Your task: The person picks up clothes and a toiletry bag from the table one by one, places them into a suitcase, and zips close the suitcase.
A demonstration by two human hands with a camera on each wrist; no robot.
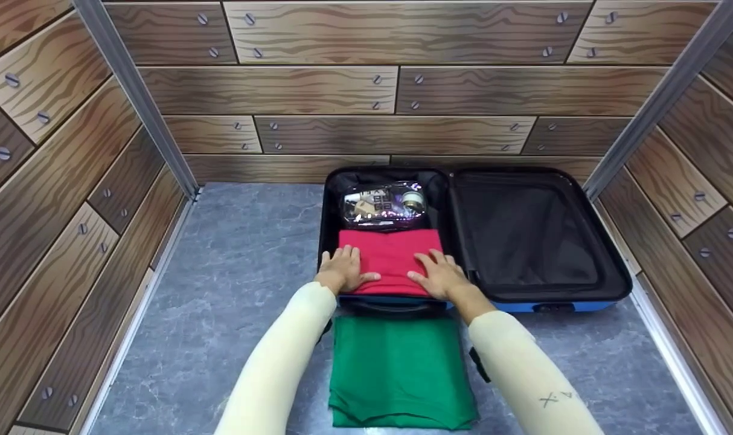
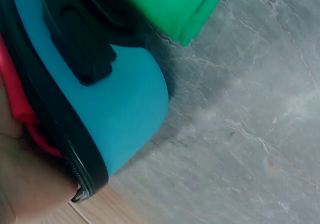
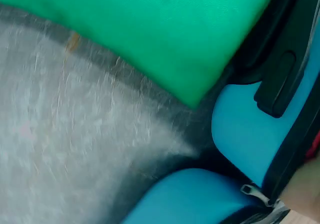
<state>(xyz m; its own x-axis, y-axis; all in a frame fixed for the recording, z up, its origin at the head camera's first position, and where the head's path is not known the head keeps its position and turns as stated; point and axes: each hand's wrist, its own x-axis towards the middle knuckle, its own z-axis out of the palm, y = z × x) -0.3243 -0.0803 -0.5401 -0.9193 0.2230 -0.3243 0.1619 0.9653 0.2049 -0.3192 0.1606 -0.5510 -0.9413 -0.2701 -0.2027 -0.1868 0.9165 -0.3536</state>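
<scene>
Zero clenching on head cam: left grip (image 1: 343, 270) and right grip (image 1: 441, 275) rest loosely on opposite sides of the red cloth (image 1: 390, 257) in the case's (image 1: 331, 217) left half, long axis apparently between them, neither nearer, while left wrist shows red beside that grip, right wrist just a red sliver.

red cloth (image 1: 390, 257): partly hidden | green cloth (image 2: 172, 7): cut off, wrist views
</scene>
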